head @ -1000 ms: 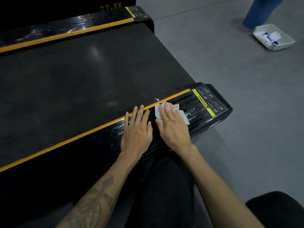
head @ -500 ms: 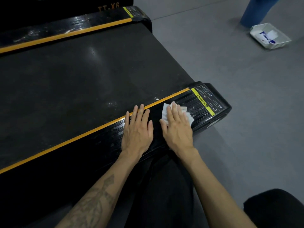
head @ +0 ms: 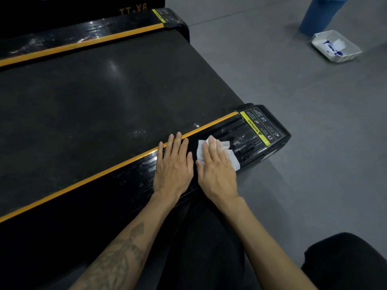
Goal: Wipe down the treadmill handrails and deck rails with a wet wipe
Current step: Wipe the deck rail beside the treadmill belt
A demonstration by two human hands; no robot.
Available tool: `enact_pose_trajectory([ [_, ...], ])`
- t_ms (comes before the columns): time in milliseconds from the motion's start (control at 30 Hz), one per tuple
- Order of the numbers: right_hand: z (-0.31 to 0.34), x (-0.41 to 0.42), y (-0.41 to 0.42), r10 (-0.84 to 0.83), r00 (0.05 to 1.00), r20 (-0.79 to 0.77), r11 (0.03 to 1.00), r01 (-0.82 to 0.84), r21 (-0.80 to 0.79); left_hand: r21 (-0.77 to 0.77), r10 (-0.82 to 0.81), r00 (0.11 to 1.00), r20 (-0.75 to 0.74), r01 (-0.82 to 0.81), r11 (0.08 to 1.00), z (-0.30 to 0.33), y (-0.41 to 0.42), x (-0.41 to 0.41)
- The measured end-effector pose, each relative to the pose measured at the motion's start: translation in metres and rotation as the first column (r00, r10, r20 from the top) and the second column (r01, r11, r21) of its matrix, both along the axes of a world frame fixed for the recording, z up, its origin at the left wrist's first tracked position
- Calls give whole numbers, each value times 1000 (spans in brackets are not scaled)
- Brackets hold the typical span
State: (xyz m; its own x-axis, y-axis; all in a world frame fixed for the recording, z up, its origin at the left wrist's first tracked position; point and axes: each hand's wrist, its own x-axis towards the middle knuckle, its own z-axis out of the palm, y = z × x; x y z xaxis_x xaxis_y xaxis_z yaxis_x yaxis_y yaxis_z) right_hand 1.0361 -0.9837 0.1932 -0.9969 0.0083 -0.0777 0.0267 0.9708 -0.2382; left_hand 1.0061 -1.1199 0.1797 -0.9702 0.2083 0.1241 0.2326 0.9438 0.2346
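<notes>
The right hand (head: 217,170), flat on the wet wipe (head: 229,155), has slid it back from the warning label (head: 256,130) along the near deck rail (head: 136,170), while the open left hand (head: 173,166) stays braced beside it, so this rail's end seems nearly wiped.

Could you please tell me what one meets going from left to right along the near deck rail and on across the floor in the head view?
left hand → right hand pressing the wet wipe → yellow warning label → white tray on the floor.
</notes>
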Motion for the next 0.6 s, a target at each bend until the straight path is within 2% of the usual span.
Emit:
enact_pose_trajectory([
  [100, 8, -15, 15, 37, 999, -3, 999, -37, -11, -1, 1, 1000, -4, -1, 1000, 0, 0, 0],
  [267, 7, 7, 6, -85, 996, -23, 994, 83, -74, -8, 3, 1000, 4, -3, 1000, 1, 0, 1],
  [367, 7, 5, -3, -59, 998, 3, 990, 59, -125, -15, -2, 1000, 16, 2, 1000, 3, 0, 0],
  [500, 11, -12, 19, 21, 1000, -1, 1000, -21, -15, -2, 3, 1000, 19, -3, 1000, 5, 1, 2],
  [600, 8, 3, 26, -40, 999, -7, 995, 40, 92, -8, 4, 1000, 22, -4, 1000, 6, 1, 1],
])
